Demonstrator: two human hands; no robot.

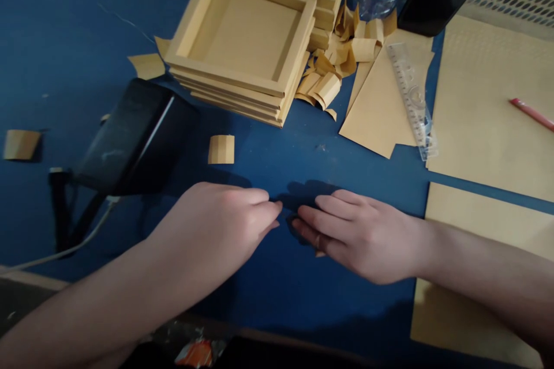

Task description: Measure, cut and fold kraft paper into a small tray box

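My left hand [225,222] rests on the blue table [277,294] with its fingers curled together, the tips pointing right. My right hand [355,230] lies just beside it, fingers pressed together and pointing left, almost touching the left fingertips. A tiny tan corner [319,253] shows under the right hand; what the fingers hold is hidden. A small folded tan paper piece [221,149] stands on the table just beyond my left hand.
A stack of tan shallow trays [242,40] sits at the back, with several curled paper strips [333,69] beside it. A clear ruler [413,101], tan sheets [485,109], a red pencil [531,113], a black device [130,138] with cable and another paper piece [21,144] lie around.
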